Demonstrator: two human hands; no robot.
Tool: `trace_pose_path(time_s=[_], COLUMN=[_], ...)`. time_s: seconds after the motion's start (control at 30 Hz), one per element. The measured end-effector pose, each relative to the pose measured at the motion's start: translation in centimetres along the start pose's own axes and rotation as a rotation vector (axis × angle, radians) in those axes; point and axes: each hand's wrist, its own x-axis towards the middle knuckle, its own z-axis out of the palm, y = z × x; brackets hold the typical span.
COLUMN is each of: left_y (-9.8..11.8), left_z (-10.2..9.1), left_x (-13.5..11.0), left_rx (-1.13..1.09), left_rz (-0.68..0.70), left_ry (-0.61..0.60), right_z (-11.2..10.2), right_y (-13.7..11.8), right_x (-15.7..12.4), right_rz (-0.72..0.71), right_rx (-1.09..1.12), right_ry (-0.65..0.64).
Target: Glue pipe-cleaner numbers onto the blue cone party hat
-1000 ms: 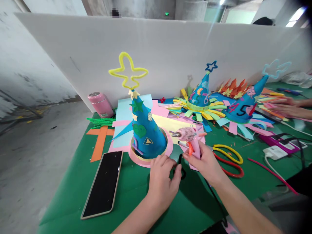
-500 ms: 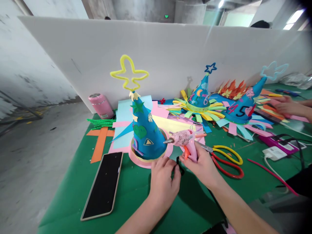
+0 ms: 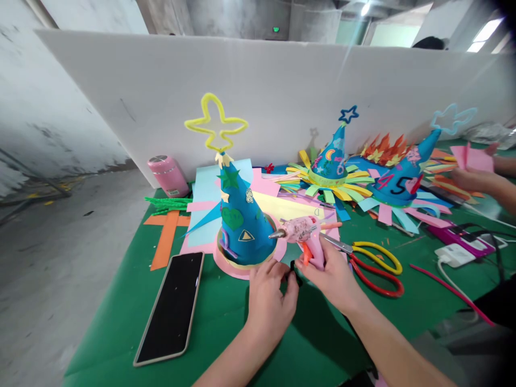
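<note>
- The pink glue gun point(image 3: 300, 230) stands upright in the right hand point(image 3: 332, 274), just in front of the blue paper hat point(image 3: 239, 215), with its metal tip pointing at the hat's brim.
- It looks like light, hard plastic. The tip is likely hot, so the handle is the only safe place to hold it.
- The right hand is closed round that handle, with a finger by the orange trigger.
- The left hand point(image 3: 268, 298), low over the green bench point(image 3: 226, 333), is pinched shut on a short black pipe cleaner point(image 3: 293, 271) between the two hands.
- That pipe cleaner looks soft, bendy and almost weightless, so it is best pinched near one end.
- A phone point(image 3: 171, 306) lies to the left, and scissors point(image 3: 374, 266) to the right.
</note>
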Motion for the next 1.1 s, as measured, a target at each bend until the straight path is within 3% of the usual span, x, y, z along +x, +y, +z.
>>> trace_pose_path(time_s=[0.43,0.73,0.87,1.1], left_y=[0.0,-0.3,-0.1,-0.6], left_z=[-0.1,0.0,-0.3,-0.5], left_x=[0.3,0.4,0.5,0.5], left_rx=[-0.081,-0.33,-0.528,-1.145], left_rz=[-0.035,-0.08,-0.198,-0.453], left_ry=[-0.022,-0.053,-0.102,-0.262], right_z=[0.4,0.6,0.4,-1.1], right_y=[-0.3,-0.5,-0.2,0.3], right_x=[0.1,0.0,0.1,0.3], right_rz=[-0.035,-0.041,-0.03,0.018], right_rx=[0.1,0.123,0.128,0.296], right_ry=[-0.027,-0.03,-0.016,0.014])
